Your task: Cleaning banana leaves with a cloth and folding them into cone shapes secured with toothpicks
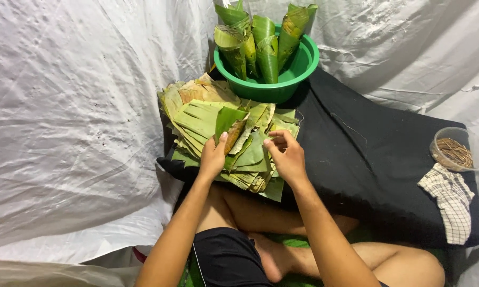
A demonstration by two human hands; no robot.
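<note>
Leaf cones (261,42) in green bowl (298,72)

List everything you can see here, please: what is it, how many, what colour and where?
leaf stack: one pile, green and yellowed, on the black cloth before the person
leaf cones: about five, green, upright in the bowl
bowl: one, green, behind the stack
black cloth: one, under everything
clear cup: one, holding thin brown sticks, far right
checked cloth: one, white and dark, beside the cup
white sheet: all around
left hand: lifting a leaf
right hand: touching the stack
</note>
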